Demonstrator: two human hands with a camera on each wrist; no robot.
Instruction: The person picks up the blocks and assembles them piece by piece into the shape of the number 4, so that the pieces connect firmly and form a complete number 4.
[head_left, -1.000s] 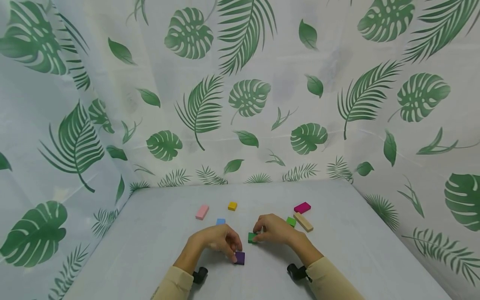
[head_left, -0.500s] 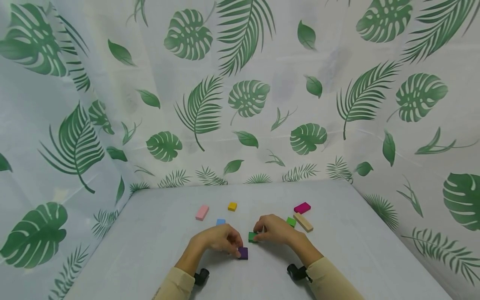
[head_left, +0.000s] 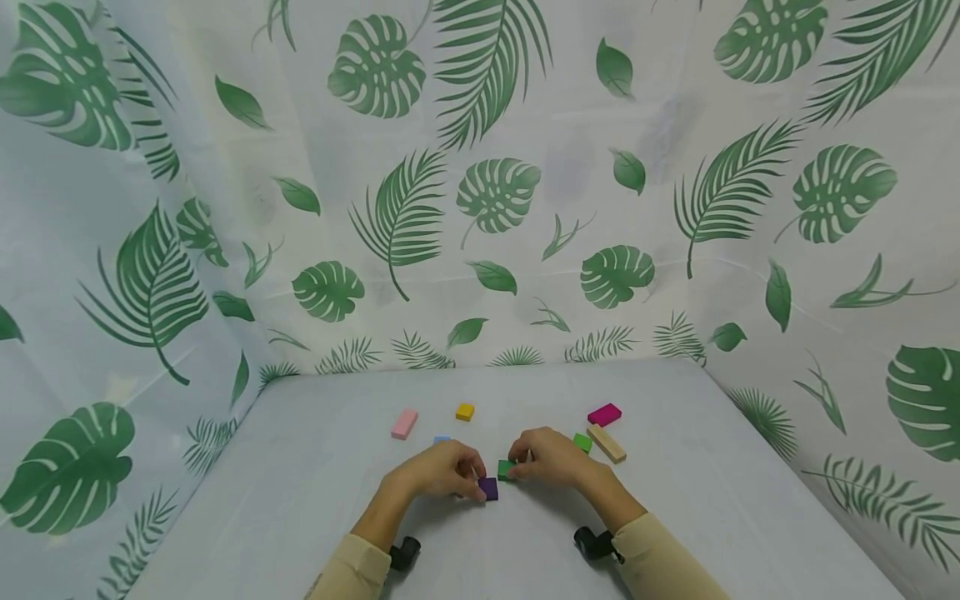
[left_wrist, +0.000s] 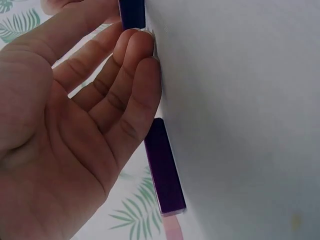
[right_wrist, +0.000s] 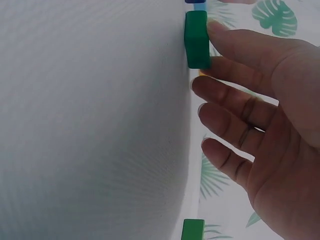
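My left hand (head_left: pixel 441 471) pinches a dark purple block (head_left: pixel 490 489) between thumb and fingers, low at the tabletop. In the left wrist view that block (left_wrist: pixel 132 14) shows at the top edge, looking dark blue. My right hand (head_left: pixel 551 457) pinches a green block (head_left: pixel 506 471) by its right side. The right wrist view shows the green block (right_wrist: pixel 197 40) at thumb and index finger, the other fingers spread apart. The two blocks lie close together; whether they touch I cannot tell. A second purple block (left_wrist: pixel 165 170) stands beyond the left hand's little finger, hidden in the head view.
Beyond the hands lie a pink block (head_left: pixel 404 424), a yellow block (head_left: pixel 465 412) and a partly hidden light blue block (head_left: pixel 442 439). At right are a magenta block (head_left: pixel 604 415), a light green block (head_left: pixel 582 442) and a wooden block (head_left: pixel 607 444). A leaf-patterned cloth (head_left: pixel 495 275) surrounds the white table (head_left: pixel 315 483).
My left hand has slid the purple block away from me and slightly right, up close to the green block. My right hand and the green block have barely shifted.
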